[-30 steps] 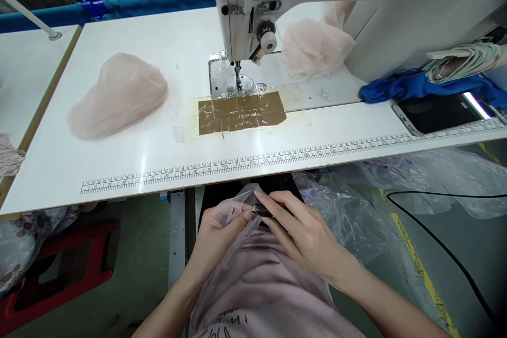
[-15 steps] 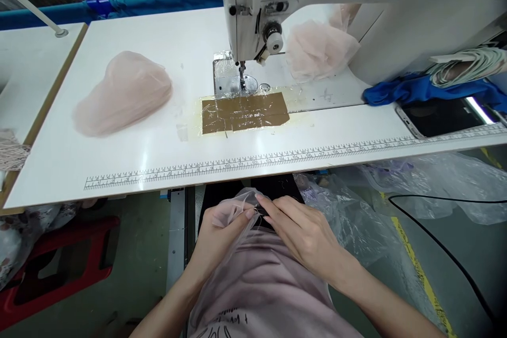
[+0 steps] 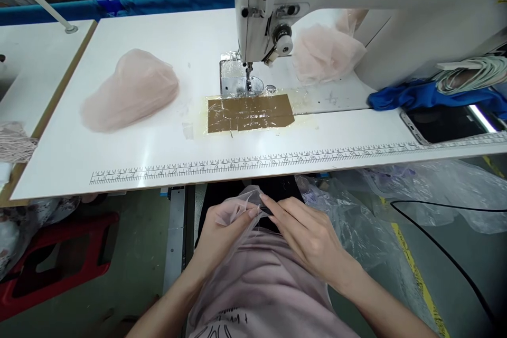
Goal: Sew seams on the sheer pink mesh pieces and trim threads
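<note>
Below the table's front edge, over my lap, my left hand pinches a piece of sheer pale tulle between thumb and fingers. Part of this fabric hangs down over my shirt. Close against it, my right hand is closed around a small dark tool, whose tip meets the edge of the tulle by my left thumb. Fingers cover most of the tool, so its kind cannot be made out. Fine loose threads show just under the fingertips.
A sewing machine stands over the white table. Pink tulle bundles lie left and behind the needle. A phone, blue cloth and coiled strips sit right. A red stool and plastic bags are below.
The view has shifted slightly, so the table and machine appear a little further right. Both hands keep their hold near the same spot, the right fingertips still at the tulle's edge.
</note>
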Motion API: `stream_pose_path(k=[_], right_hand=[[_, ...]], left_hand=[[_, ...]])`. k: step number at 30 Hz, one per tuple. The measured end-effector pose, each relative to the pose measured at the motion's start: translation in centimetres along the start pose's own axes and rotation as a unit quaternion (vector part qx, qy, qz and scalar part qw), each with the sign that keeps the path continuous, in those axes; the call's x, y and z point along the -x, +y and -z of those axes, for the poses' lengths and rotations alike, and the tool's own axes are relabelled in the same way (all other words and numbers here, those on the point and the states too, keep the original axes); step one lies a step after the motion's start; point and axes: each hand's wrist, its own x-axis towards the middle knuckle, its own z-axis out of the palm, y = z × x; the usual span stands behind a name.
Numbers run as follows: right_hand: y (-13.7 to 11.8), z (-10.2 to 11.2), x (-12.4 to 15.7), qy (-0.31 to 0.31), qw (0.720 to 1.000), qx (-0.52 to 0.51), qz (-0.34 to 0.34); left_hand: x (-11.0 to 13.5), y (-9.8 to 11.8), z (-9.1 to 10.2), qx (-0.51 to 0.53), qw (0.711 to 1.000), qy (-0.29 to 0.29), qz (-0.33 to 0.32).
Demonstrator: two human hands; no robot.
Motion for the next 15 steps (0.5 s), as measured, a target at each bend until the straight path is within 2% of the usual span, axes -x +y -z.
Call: stream_pose_path(k=[5,9,13,15], right_hand=[[-0.2,-0.4,-0.1,0.082,0.986,-0.133,-0.057],[-0.3,-1.3,-0.6,0.065,0.970,-0.219,-0.084],[-0.1,-1.9,-1.0,0.099,0.953,-0.269,-0.096],[0.0,-1.9,-1.1,0.112,0.949,-0.279,-0.092]], left_hand=[[0.1,0.4,-0.1,0.012,1.000,-0.008,0.008],[0.0,0.3,0.0,0.067,0.996,-0.040,0.043],[-0.2,-0.2,0.2,0.158,0.975,-0.104,0.114],[-0.3,-0.4,0.3,0.184,0.967,-0.113,0.137]])
